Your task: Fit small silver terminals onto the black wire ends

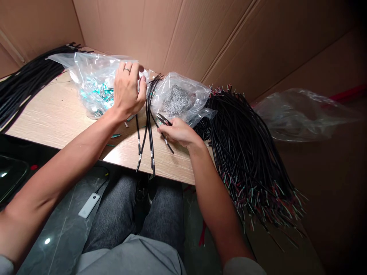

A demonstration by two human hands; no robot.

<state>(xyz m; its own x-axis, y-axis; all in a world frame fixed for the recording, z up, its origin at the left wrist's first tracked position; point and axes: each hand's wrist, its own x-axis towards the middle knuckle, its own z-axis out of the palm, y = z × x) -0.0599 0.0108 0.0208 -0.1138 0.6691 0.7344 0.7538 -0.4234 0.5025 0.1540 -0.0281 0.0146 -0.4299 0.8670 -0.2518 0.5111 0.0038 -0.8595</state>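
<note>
My left hand is raised over the left clear plastic bag, its fingers curled and the thumb close to the index finger. Whatever lies between those fingertips is hidden. Teal and silvery scraps show inside that bag. My right hand is closed around small dark thread snips, their blades pointing up and left. Several thin black cables with pale bands near their lower ends lie on the table between my hands. One of them passes just beneath the snips.
A second clear bag holds a heap of small silvery pieces. Thick bundles of black cables lie at the right, with coloured wire ends, and at the far left. Cardboard walls enclose the wooden table.
</note>
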